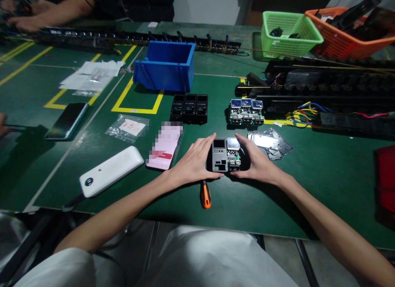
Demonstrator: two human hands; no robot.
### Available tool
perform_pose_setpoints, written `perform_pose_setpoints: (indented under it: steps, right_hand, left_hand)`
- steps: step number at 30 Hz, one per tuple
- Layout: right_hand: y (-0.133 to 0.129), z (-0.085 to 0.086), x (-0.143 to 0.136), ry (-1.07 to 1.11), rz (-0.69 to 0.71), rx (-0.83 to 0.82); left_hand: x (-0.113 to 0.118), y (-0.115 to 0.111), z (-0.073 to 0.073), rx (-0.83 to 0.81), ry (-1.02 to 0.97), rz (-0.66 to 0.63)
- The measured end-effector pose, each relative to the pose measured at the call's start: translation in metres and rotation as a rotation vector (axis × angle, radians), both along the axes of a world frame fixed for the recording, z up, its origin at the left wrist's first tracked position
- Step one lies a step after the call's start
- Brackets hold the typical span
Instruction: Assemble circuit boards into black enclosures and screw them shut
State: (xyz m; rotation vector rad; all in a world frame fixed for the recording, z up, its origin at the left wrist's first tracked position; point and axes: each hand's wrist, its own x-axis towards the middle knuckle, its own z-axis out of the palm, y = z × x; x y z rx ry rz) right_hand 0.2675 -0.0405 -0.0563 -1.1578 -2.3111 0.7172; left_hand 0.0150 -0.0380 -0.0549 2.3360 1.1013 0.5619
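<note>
My left hand (pixel 197 159) grips a grey faceplate (pixel 219 156) with a small dark window and cutouts, fingers at its top and thumb at its bottom. Against its right side stands a circuit board module (pixel 233 155) with a small screen, held the same way by my right hand (pixel 256 161). An orange and black screwdriver (pixel 205 195) lies just below my left hand. Beyond the hands are several black housings (pixel 189 109) in a row and more board modules (pixel 246 111) with blue screens. Loose flat plates (pixel 271 142) lie right of my right hand.
On the left are a white power bank (pixel 111 171), a lit phone (pixel 164 147), a dark phone (pixel 68 121) and bagged papers (pixel 128 128). A blue bin (pixel 166 75), green basket (pixel 290 42), orange basket (pixel 348 42) and wired black rails (pixel 348 122) stand behind. A person's arms (pixel 58 15) are upper left.
</note>
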Motion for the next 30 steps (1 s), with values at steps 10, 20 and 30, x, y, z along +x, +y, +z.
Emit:
perform_pose_setpoints:
  steps: [10,20,30]
  right_hand:
    - [-0.001,-0.006,-0.001,0.027,-0.034,0.035]
    - [0.0,-0.01,-0.002,0.057,-0.088,0.024]
    - [0.002,-0.009,-0.001,0.044,-0.087,0.025]
  left_hand:
    - [0.004,0.002,0.001,-0.035,-0.068,-0.016]
    - [-0.006,0.006,0.0,-0.107,-0.096,-0.001]
    - [-0.009,0.004,-0.003,-0.172,-0.131,0.046]
